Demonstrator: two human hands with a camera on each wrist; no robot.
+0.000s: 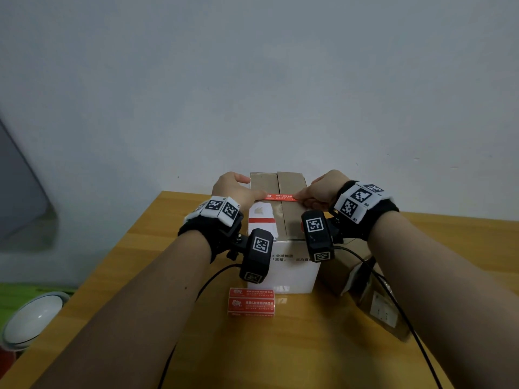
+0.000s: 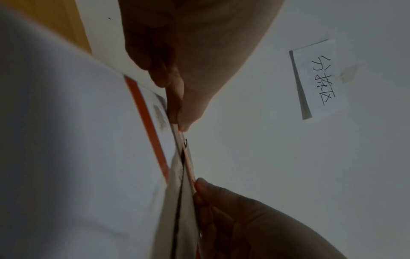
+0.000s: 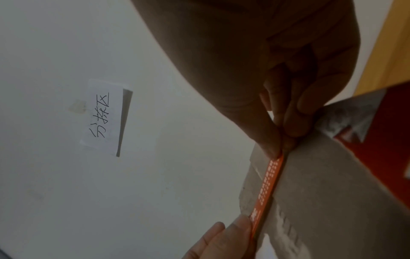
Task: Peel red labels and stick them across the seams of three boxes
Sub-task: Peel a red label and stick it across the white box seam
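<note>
A white box with brown top flaps (image 1: 290, 214) stands on the wooden table (image 1: 174, 248) near the wall. A red label (image 1: 278, 197) stretches flat over the box top, across its centre seam (image 1: 280, 189). My left hand (image 1: 238, 189) pinches the label's left end and my right hand (image 1: 320, 192) pinches its right end. In the left wrist view the label (image 2: 188, 161) shows edge-on between the left hand's fingers (image 2: 179, 115) and the other hand. In the right wrist view the label (image 3: 268, 185) lies close over the flap.
A sheet of red labels (image 1: 250, 301) lies on the table in front of the box. A brown box (image 1: 365, 290) lies to the right, under a black cable. A paper note (image 2: 319, 78) hangs on the wall. A white round object (image 1: 33, 318) sits lower left, off the table.
</note>
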